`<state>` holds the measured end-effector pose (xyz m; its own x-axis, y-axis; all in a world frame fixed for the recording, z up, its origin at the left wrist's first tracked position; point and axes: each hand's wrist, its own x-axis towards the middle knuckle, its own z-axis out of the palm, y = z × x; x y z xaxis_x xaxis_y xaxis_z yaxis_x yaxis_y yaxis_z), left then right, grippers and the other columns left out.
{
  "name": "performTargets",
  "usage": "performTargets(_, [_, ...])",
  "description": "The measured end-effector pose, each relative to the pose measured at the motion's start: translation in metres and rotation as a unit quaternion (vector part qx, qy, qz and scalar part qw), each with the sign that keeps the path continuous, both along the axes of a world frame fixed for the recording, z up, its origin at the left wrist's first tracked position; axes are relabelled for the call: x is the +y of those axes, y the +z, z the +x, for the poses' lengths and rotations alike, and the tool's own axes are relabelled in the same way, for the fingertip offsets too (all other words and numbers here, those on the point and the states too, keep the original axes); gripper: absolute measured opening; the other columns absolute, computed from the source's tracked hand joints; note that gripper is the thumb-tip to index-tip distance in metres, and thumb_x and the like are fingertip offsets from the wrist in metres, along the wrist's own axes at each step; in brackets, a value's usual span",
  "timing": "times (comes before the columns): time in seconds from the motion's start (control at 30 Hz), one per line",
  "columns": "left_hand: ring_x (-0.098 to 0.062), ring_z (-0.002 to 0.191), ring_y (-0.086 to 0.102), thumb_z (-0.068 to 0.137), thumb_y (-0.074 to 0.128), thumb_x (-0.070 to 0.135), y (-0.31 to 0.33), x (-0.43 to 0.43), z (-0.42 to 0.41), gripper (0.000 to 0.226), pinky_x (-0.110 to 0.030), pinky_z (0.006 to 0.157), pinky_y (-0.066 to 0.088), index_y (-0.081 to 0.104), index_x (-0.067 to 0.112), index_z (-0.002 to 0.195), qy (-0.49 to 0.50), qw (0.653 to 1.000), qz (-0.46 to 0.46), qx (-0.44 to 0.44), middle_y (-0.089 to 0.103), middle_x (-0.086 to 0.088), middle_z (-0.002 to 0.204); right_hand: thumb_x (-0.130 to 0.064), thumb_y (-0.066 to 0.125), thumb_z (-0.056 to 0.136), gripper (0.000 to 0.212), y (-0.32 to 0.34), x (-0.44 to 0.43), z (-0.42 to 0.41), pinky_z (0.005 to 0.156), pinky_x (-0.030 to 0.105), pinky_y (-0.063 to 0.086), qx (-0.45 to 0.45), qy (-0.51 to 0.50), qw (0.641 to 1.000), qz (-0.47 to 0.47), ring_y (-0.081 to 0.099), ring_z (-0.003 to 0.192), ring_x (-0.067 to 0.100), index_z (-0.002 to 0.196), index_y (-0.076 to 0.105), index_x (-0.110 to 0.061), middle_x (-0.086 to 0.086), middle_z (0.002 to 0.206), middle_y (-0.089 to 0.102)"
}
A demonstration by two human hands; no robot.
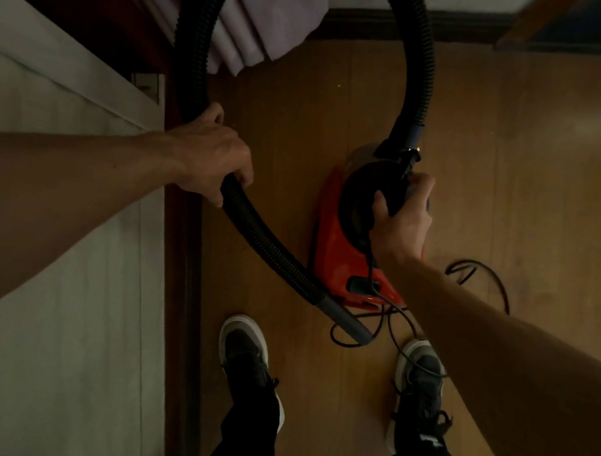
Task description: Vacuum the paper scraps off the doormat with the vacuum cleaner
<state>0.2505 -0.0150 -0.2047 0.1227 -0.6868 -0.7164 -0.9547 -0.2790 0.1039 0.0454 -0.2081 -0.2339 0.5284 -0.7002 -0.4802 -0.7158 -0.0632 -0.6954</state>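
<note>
Currently: left hand [215,158] wraps the black ribbed hose [271,250], which arcs over the red canister vacuum cleaner [329,260]. Right hand [406,217] grips the black handle on top of it. Cannot tell if the vacuum rests on the floor. Grey hose end [347,321] hangs just beside its near end. Doormat, paper scraps: not in view. Judgement: carry level and keep the loose black cord [482,274] trailing from the vacuum away from the feet.

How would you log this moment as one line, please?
left hand: grips hose | right hand: grips vacuum cleaner top | doormat, scraps: not in view
</note>
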Motion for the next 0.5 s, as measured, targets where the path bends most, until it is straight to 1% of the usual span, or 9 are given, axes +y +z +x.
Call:
performTargets(0.1, [-0.008, 0.09, 0.052, 0.076, 0.077, 0.048, 0.002, -0.003, 0.006, 0.024, -0.04, 0.091, 0.021, 0.056, 0.043, 0.086, -0.027, 0.999, 0.0, -0.02, 0.055, 0.018, 0.087, -0.017, 0.055, 0.098, 0.034, -0.003, -0.002, 0.0, 0.077, 0.051, 0.061, 0.008, -0.004, 1.0, 0.008, 0.06, 0.107, 0.027, 0.125, 0.034, -0.019, 0.002, 0.115, 0.05])
performTargets(0.17, [-0.008, 0.089, 0.052, 0.077, 0.076, 0.045, 0.001, -0.002, 0.009, 0.021, -0.038, 0.089, 0.019, 0.057, 0.042, 0.085, -0.045, 0.998, 0.002, -0.042, 0.054, 0.018, 0.086, -0.02, 0.057, 0.097, 0.032, -0.005, -0.006, -0.001, 0.075, 0.051, 0.061, 0.024, -0.013, 1.0, 0.006, 0.062, 0.106, 0.03, 0.121, 0.034, -0.022, 0.004, 0.117, 0.054])
performTargets(0.23, [-0.01, 0.092, 0.052, 0.081, 0.073, 0.038, 0.001, 0.002, 0.011, 0.013, -0.038, 0.093, 0.019, 0.063, 0.038, 0.09, -0.058, 0.996, 0.002, -0.07, 0.057, 0.015, 0.09, -0.025, 0.058, 0.096, 0.032, -0.005, -0.01, -0.004, 0.073, 0.05, 0.061, 0.044, -0.007, 0.999, -0.011, 0.063, 0.103, 0.03, 0.117, 0.034, -0.023, 0.008, 0.119, 0.058])
performTargets(0.27, [-0.011, 0.096, 0.052, 0.084, 0.072, 0.035, 0.002, 0.004, 0.01, 0.014, -0.039, 0.098, 0.019, 0.065, 0.037, 0.096, -0.058, 0.995, 0.012, -0.082, 0.058, 0.012, 0.094, -0.027, 0.059, 0.096, 0.034, -0.004, -0.012, -0.006, 0.073, 0.05, 0.061, 0.054, 0.008, 0.998, -0.018, 0.064, 0.101, 0.031, 0.119, 0.034, -0.023, 0.01, 0.119, 0.059])
performTargets(0.33, [-0.015, 0.107, 0.051, 0.087, 0.069, 0.036, 0.008, 0.002, 0.006, 0.025, -0.045, 0.109, 0.018, 0.063, 0.033, 0.111, -0.039, 0.995, 0.044, -0.086, 0.058, 0.008, 0.104, -0.029, 0.06, 0.095, 0.041, 0.004, -0.019, -0.01, 0.073, 0.049, 0.06, 0.078, 0.063, 0.995, -0.023, 0.064, 0.101, 0.033, 0.126, 0.035, -0.02, 0.011, 0.122, 0.059])
performTargets(0.37, [-0.017, 0.111, 0.05, 0.087, 0.068, 0.039, 0.015, -0.002, 0.002, 0.033, -0.046, 0.112, 0.018, 0.061, 0.032, 0.119, -0.02, 0.996, 0.056, -0.072, 0.058, 0.006, 0.108, -0.03, 0.06, 0.095, 0.047, 0.012, -0.023, -0.011, 0.075, 0.048, 0.06, 0.102, 0.097, 0.99, -0.023, 0.063, 0.104, 0.034, 0.133, 0.034, -0.019, 0.013, 0.125, 0.058])
performTargets(0.43, [-0.02, 0.116, 0.049, 0.088, 0.065, 0.046, 0.028, -0.007, -0.006, 0.046, -0.046, 0.113, 0.022, 0.054, 0.031, 0.129, 0.03, 0.996, 0.074, -0.037, 0.056, 0.002, 0.115, -0.031, 0.06, 0.094, 0.06, 0.03, -0.033, -0.012, 0.083, 0.046, 0.057, 0.148, 0.173, 0.974, -0.024, 0.059, 0.112, 0.035, 0.145, 0.029, -0.019, 0.015, 0.133, 0.054])
performTargets(0.5, [-0.021, 0.115, 0.049, 0.087, 0.064, 0.052, 0.044, -0.009, -0.018, 0.055, -0.042, 0.108, 0.03, 0.049, 0.03, 0.135, 0.08, 0.994, 0.077, 0.008, 0.054, 0.0, 0.12, -0.034, 0.062, 0.093, 0.069, 0.049, -0.039, -0.018, 0.089, 0.044, 0.053, 0.194, 0.268, 0.943, -0.034, 0.055, 0.119, 0.035, 0.149, 0.025, -0.019, 0.015, 0.139, 0.048])
